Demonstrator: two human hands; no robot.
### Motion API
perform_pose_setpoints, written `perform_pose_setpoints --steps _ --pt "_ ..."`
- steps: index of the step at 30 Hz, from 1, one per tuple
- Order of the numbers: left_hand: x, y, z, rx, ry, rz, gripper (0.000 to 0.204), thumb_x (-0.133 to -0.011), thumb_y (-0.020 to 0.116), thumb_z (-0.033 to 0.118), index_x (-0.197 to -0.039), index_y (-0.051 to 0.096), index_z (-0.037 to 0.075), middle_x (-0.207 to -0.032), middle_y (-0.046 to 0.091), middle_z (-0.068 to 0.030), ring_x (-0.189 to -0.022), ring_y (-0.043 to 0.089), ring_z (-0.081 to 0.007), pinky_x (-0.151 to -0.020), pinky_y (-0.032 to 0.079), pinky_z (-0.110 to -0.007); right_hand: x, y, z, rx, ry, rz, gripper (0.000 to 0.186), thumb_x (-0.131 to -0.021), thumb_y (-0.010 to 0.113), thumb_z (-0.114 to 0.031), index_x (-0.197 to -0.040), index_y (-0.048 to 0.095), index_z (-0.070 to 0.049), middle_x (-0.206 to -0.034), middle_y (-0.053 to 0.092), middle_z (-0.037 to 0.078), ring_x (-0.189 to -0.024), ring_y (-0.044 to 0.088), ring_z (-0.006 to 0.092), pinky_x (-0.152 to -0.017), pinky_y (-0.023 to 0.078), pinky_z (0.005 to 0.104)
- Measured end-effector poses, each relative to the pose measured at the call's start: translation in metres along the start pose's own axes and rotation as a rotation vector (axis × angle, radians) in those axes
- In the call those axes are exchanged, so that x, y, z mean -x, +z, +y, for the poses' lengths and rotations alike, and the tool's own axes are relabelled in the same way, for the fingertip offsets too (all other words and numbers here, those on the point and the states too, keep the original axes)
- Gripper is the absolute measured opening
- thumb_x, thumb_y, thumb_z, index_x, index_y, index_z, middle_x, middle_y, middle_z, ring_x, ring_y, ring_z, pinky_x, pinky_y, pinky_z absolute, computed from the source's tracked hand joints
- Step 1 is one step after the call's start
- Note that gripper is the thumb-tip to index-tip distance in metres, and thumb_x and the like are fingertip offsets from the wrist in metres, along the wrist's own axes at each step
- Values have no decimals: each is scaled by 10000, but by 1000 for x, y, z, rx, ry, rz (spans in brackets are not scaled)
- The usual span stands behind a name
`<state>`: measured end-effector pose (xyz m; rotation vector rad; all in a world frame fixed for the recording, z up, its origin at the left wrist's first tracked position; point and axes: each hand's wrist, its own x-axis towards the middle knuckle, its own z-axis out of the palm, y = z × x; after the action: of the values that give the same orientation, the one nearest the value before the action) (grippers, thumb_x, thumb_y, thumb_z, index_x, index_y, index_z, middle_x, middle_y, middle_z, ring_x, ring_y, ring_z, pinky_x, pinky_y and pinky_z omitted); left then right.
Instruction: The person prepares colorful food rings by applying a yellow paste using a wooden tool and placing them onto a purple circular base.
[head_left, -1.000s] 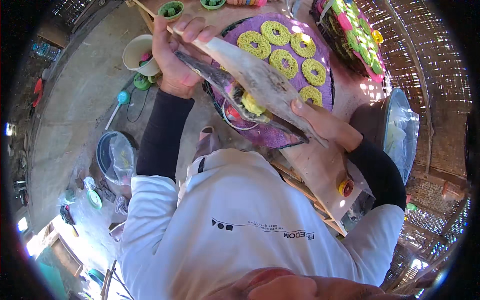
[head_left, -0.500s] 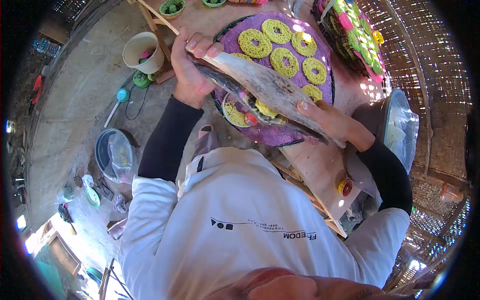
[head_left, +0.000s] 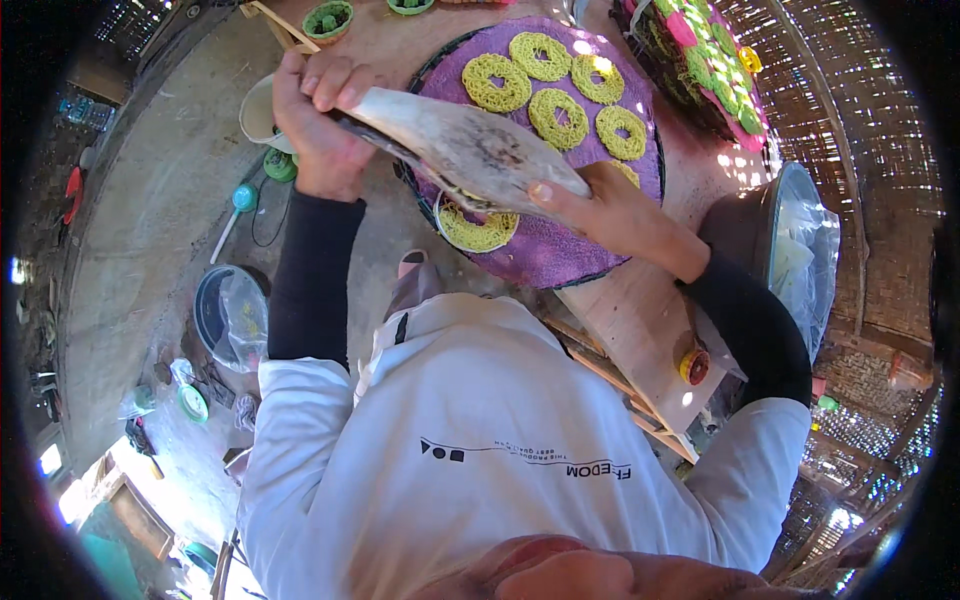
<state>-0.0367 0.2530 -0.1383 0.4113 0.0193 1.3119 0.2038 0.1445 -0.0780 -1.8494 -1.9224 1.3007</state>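
Observation:
Both my hands grip a long, pale, stained press-like tool (head_left: 470,140) made of two flat pieces, slanting across in front of me. My left hand (head_left: 325,125) is wrapped round its far-left end. My right hand (head_left: 615,215) closes on its near-right end, thumb on top. Beneath it lies a round tray covered with purple cloth (head_left: 555,255), bearing several yellow noodle rings (head_left: 497,83). At the cloth's near-left edge, yellow strands (head_left: 480,236) lie inside a thin white ring (head_left: 440,222). What sits between the tool's two pieces is mostly hidden.
The tray rests on a wooden table (head_left: 640,320) with a small red-and-yellow roll (head_left: 693,366). Another round tray holds green and pink pieces (head_left: 725,85). At right stands a large tub with clear plastic (head_left: 808,250). A cream bucket (head_left: 257,112) and grey basin (head_left: 207,320) are at left.
Both hands have moved the tool left and slightly away from me. Its gap has narrowed, so the yellow and red bits seen between the pieces are now mostly hidden.

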Motion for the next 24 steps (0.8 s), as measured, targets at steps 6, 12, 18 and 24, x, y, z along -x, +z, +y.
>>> perform_pose_setpoints --steps 6,12,18,24 --pt "16 -12 14 134 -53 -115 371 -829 372 470 -627 454 169 -524 435 50 -561 441 -134 -612 418 -344 -1 4 -11 -12 119 -124 767 -676 471 -692 -772 597 58 -507 486 90 -519 527 186 -457 405 333" --pt "23 11 12 65 -183 -20 810 -786 348 625 -1281 291 -13 -1165 473 -125 -1018 460 -266 -905 352 -383 13 -9 -2 -208 -1 -33 686 -711 482 -640 -770 601 33 -506 473 36 -466 492 107 -408 372 249" --pt "50 35 -19 -1268 -103 -400 614 -671 674 324 -1153 451 16 -1116 522 -106 -1007 491 -217 -904 352 -335 33 -28 -15 -312 -54 -130 643 -803 440 -549 -951 570 64 -692 553 52 -598 528 103 -504 401 233" --pt "59 50 -26 -1366 276 -175 405 -597 723 102 -962 565 26 -966 585 -86 -883 545 -190 -780 435 -325 23 -10 12 -1014 -249 -219 603 -924 145 -414 -1061 513 43 -951 583 151 -897 549 225 -832 398 335"
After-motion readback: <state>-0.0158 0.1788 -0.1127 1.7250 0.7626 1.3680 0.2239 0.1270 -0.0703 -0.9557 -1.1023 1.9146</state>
